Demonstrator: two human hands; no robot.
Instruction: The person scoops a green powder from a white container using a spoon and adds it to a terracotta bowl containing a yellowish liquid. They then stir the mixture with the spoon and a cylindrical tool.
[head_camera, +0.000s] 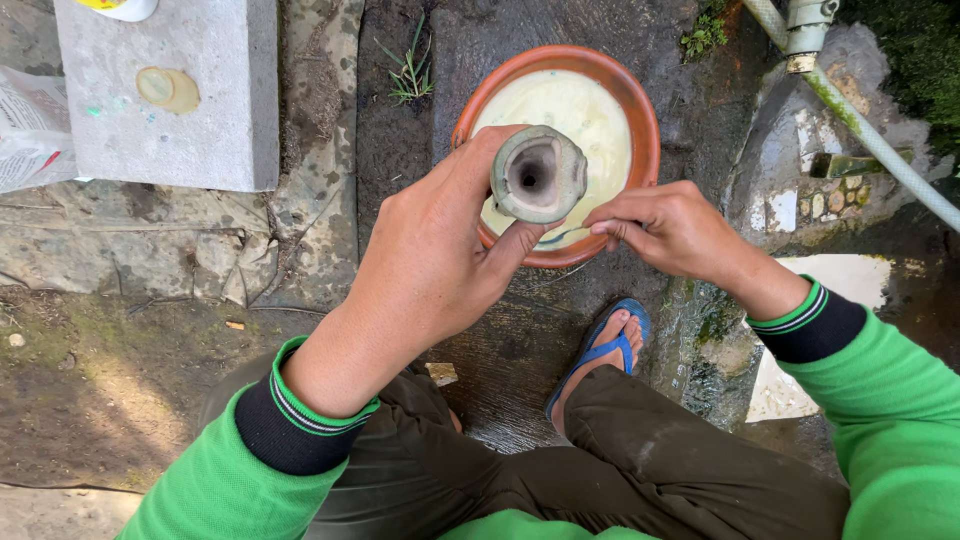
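My left hand (430, 270) grips a short grey-green hollow tube (538, 175), its open end facing up at me, held over a terracotta bowl (640, 110) of pale creamy liquid on the wet ground. Beside the tube, my right hand (672, 228) has its fingers pinched on a thin tool whose tip shows just under the tube; what the tool is cannot be made out. Both arms wear green sleeves with dark striped cuffs.
A grey concrete block (175, 95) lies at the upper left, with paper (30, 125) beside it. A pale green hose (870, 135) and its fitting run along the upper right. My foot in a blue sandal (600, 350) rests on wet dark stone below the bowl.
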